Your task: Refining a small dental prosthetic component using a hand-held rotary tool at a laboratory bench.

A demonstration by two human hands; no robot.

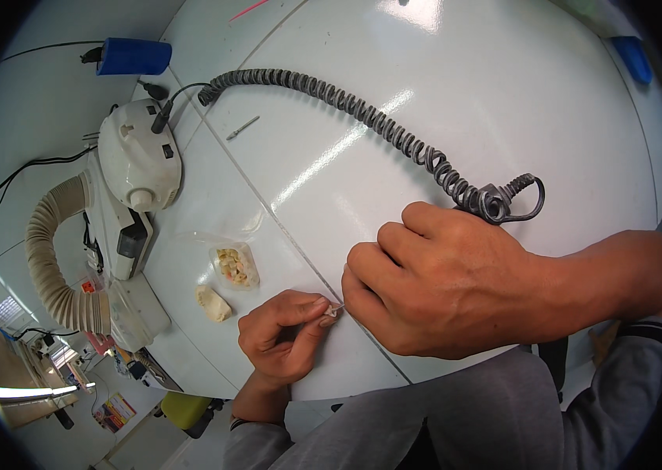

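Between thumb and fingertips, my left hand point(282, 333) pinches a small whitish tooth-like piece point(332, 312). My right hand point(444, 286) is wrapped round a rotary handpiece point(494, 202), whose body is mostly hidden in the fist. Its thin metal bit point(340, 306) pokes out on the left and meets the piece or lies very close to it. A grey coiled cord point(339, 99) runs from the handpiece's rear end across the table. Left of my left hand lie a cream-coloured lump point(212, 304) and a clear plastic bag point(235, 266) with several small yellowish-white pieces.
A white control unit point(139, 153) with a plugged-in cable stands at the left, beside a ribbed beige hose point(49, 251). A loose metal bit point(243, 128) lies on the white tiled table point(503, 86). Blue cylinder point(135, 57) at the far left; green chair point(184, 409) below the table edge.
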